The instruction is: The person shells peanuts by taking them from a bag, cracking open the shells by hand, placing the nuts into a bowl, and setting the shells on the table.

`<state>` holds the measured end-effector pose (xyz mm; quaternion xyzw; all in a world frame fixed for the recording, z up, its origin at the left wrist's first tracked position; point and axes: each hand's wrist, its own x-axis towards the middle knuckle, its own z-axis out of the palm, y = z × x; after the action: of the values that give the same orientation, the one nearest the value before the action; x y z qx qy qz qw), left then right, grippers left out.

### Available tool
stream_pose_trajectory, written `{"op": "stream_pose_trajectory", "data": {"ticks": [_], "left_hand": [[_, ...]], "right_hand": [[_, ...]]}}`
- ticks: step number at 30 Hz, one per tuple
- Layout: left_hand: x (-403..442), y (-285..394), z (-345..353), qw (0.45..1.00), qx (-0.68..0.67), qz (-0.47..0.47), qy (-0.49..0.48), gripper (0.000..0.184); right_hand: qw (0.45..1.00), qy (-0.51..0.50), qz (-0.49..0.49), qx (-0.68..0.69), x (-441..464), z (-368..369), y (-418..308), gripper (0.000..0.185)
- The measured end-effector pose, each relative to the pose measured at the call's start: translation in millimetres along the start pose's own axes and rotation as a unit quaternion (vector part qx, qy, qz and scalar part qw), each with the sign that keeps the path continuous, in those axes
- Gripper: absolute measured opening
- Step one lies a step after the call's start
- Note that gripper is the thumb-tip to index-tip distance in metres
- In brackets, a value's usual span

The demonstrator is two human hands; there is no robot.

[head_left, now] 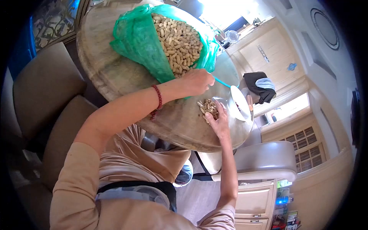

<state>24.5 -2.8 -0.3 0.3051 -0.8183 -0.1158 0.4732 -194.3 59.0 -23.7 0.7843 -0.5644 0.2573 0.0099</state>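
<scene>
My left hand [197, 81], with a dark red bead bracelet [156, 102] on its wrist, is closed just past the near edge of a green plastic bag [140, 42]. Whatever its fingers hold, if anything, is hidden. The bag lies wide open, filled with unshelled peanuts [178, 44]. At a small heap of peanut shells [207, 108] rests my right hand [219, 120], thumb and fingers apart and touching the heap's side. Right beside those fingers stands a white bowl [238, 103] with a few small reddish pieces inside, partly out of sight.
Everything sits on a round, marbled table [115, 82] whose near edge passes under my forearms. Chairs [46, 88] stand to the left, and a light padded seat [264, 159] is at the right. Dark clothing [260, 86] hangs beyond the bowl.
</scene>
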Motion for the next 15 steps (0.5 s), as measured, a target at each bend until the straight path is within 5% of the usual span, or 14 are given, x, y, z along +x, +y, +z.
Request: {"op": "stream_pose_trajectory", "data": {"ticks": [10,15], "left_hand": [[-1,-4,5,0.999,0.012,0.036,0.033,0.011],[-1,-5,5,0.998,0.009,0.046,0.036,0.012]], "right_hand": [[0.998,-0.035,-0.028,-0.039,6,9,-37,0.067],[0.998,-0.016,-0.038,-0.053,14,16,-32,0.045]]}}
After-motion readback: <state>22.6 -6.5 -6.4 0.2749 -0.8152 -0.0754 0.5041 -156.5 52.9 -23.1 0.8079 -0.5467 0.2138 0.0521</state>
